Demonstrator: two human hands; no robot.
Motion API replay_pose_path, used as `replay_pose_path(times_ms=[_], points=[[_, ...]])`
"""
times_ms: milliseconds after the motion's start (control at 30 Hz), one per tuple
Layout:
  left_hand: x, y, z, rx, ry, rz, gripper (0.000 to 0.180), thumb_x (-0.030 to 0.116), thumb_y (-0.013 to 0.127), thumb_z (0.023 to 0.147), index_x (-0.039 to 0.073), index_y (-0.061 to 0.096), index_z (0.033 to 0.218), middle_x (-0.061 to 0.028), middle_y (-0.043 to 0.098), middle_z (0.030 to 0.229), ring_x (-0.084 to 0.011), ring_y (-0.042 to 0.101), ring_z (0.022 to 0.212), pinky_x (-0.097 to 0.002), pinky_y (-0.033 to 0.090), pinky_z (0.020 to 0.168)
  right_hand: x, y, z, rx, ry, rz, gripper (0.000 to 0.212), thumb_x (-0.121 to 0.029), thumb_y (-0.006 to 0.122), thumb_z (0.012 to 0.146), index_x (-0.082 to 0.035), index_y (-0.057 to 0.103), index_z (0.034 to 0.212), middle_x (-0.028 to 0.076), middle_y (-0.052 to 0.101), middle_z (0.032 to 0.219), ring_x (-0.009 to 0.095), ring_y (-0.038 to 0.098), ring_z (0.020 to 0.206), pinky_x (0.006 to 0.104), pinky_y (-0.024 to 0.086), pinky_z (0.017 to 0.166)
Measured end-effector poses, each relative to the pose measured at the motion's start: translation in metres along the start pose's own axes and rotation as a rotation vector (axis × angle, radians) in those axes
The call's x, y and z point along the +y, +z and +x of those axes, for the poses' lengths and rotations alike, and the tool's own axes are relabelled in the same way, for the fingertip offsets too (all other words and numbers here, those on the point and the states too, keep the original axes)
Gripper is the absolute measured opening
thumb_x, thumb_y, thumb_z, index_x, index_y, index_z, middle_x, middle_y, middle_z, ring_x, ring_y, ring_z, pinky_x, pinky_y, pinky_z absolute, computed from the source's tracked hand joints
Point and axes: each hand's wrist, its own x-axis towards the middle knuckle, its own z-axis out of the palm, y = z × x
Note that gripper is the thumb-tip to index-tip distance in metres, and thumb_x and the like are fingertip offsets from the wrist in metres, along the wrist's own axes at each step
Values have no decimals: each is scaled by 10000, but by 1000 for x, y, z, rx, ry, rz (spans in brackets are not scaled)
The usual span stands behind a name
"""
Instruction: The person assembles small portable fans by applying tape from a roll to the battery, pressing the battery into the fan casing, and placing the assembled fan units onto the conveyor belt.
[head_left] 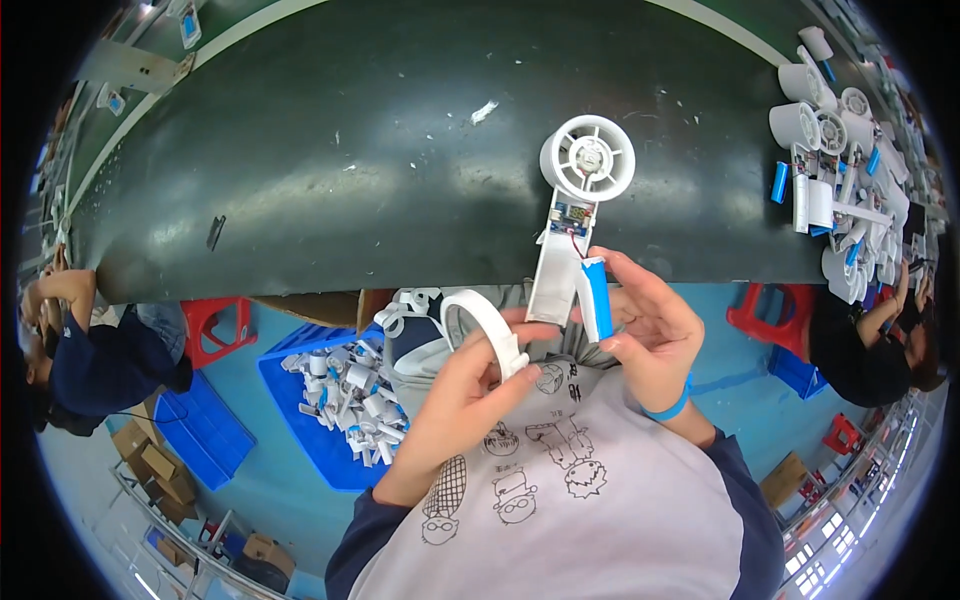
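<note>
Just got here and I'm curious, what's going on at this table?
A person handles a white handheld fan, its handle open and circuit board showing. The right hand holds the blue battery beside the handle. The left hand holds a white curved band near the handle's lower end. More fans lie heaped on the right of the table; a blue crate of white parts is at the person's left.
</note>
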Motion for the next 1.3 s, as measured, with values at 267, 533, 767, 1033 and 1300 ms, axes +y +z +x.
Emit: replay_pose_path(times_ms=[267,533,767,1033,1300], points=[[-5,11,13,-20,67,-137,309,-50,501,898,-4,587,1191,-103,445,1371,-157,516,1157,-294,417,962,-25,-11,15,-267,-310,-1049,516,-47,793,636,4,606,1115,189,604,1213,179,535,634,273,448,621],[0,11,14,-67,57,-87,327,-62,504,889,-12,580,1203,-102,461,1359,-158,521,1156,-296,411,971,-14,-11,19,-303,-454,-1210,482,-110,782,654,-11,629,1101,152,622,1195,189,514,641,300,425,638],[-1,9,20,-71,43,-125,334,-44,495,899,-12,571,1223,-104,450,1367,-154,490,1188,-288,394,986,-15,1,24,149,-107,-656,586,-6,708,741,24,478,1279,141,641,1139,155,582,793,285,462,775],[9,4,10,-166,154,-157,223,-40,458,889,-34,601,1059,-204,492,1326,-286,507,1216,-401,370,1038,9,-15,103,-30,191,-214,412,-20,618,863,56,479,1244,91,655,1024,114,616,939,264,492,828],[31,9,4,-149,236,-130,188,-41,436,908,-41,561,1048,-182,529,1233,-252,563,1130,-358,431,977,5,-50,393,267,-170,-1144,367,-289,657,836,13,641,1043,181,660,975,297,624,866,391,485,820]])
